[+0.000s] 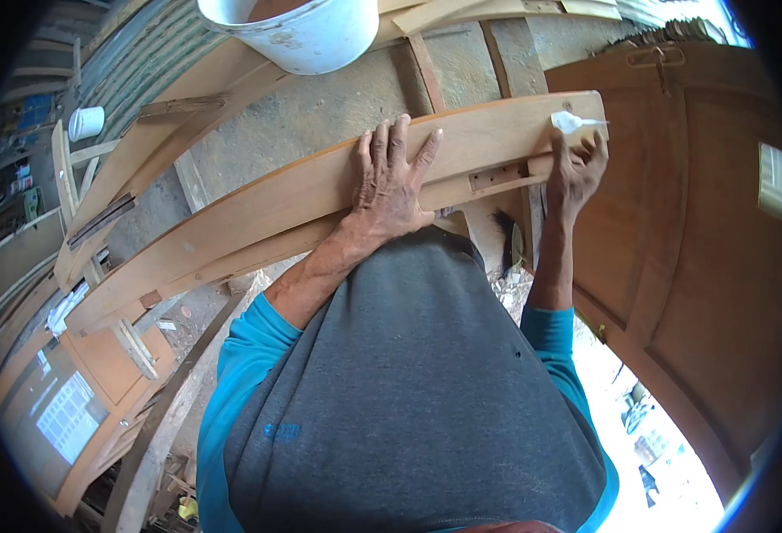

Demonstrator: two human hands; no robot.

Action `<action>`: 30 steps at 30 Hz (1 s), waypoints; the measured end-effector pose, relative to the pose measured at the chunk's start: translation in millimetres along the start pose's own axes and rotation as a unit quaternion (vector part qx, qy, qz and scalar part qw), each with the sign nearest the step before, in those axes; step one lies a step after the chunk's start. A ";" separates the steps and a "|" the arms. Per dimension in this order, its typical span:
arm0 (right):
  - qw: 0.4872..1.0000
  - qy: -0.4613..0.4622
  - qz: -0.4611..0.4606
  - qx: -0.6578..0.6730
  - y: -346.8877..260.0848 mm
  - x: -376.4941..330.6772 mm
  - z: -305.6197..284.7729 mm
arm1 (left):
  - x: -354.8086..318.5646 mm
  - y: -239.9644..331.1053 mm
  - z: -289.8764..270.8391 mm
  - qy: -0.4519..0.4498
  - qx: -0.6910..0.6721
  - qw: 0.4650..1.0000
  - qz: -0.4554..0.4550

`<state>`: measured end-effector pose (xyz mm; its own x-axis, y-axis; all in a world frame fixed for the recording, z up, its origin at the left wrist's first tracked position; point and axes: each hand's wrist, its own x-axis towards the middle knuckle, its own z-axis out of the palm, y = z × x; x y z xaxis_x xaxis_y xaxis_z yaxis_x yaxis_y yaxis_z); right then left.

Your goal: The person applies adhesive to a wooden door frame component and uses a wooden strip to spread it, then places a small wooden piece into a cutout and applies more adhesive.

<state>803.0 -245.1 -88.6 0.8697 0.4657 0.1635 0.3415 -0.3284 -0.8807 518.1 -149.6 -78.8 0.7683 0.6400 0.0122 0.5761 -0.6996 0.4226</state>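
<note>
A long, smooth wooden plank (258, 191) runs slantwise across the bench in front of my body, its square end at the right. My left hand (391, 178) lies on the plank with its fingers spread, pressing flat on the face. Near the plank's right end, my right hand (575, 173) has its fingers curled at a small white bottle (566, 122) with a thin pointed tip. The tip points right, toward the plank's end. How the fingers grip the bottle is partly hidden. Below the plank, another wooden piece (506, 177) has a rectangular slot.
A large white bucket (320, 40) stands beyond the plank, with a smaller white bucket (86, 123) at far left. A brown panelled wooden door (622, 204) fills the right side. Corrugated sheet (155, 71) and several boards lie at the left.
</note>
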 end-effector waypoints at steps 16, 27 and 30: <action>0.739 -0.455 -0.491 -0.077 -341.6 62.0 228.1 | -2.1 -5.3 3.7 -0.012 -0.036 0.999 -0.009; 0.570 -0.622 -0.430 -0.320 -316.3 59.9 358.7 | -2.6 -4.7 12.0 -0.006 -0.058 0.998 -0.024; 0.611 -0.604 -0.424 -0.289 -322.8 65.5 332.9 | -3.9 -1.5 15.7 0.008 -0.073 0.997 0.004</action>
<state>631.1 165.0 58.4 -0.4842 0.8213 -0.3017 0.8582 0.3785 -0.3469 518.6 -156.1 -93.8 0.7682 0.6395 0.0298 0.5217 -0.6524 0.5497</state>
